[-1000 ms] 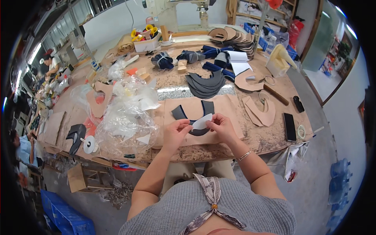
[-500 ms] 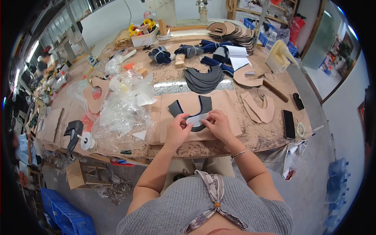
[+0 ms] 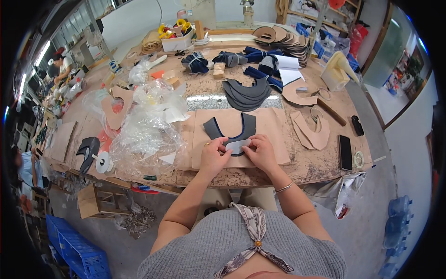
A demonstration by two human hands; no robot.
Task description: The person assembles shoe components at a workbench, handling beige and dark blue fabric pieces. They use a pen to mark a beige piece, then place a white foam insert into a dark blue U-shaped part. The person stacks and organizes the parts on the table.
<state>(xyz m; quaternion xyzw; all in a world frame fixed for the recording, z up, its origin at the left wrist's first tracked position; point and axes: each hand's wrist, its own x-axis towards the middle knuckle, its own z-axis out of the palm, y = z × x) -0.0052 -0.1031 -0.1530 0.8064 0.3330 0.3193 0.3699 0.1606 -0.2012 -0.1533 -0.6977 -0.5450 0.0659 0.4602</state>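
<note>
A small white patch (image 3: 238, 147) with rounded ends lies over the lower curve of a dark grey U-shaped piece (image 3: 249, 125) edged in dark blue. My left hand (image 3: 213, 156) pinches the patch at its left end, thumb and fingers together. At the right end, my right hand (image 3: 261, 151) grips it the same way. Beneath the U-shaped piece is a flat tan sheet (image 3: 274, 125) on the worktable. The fingers hide part of the grey curve, so I cannot tell whether the patch is pressed fully against it.
Beyond the sheet sits a stack of grey curved pieces (image 3: 247, 95). Crumpled clear plastic (image 3: 148, 125) covers the table's left. On the right are tan cut-outs (image 3: 313, 132), a hammer (image 3: 332, 111) and a phone (image 3: 345, 152). A white spool (image 3: 103, 162) stands near the left front edge.
The white patch has turned more level and sits slightly lower on the grey curve. Both hands have stayed on its ends, shifting only a little. The whole view has moved slightly.
</note>
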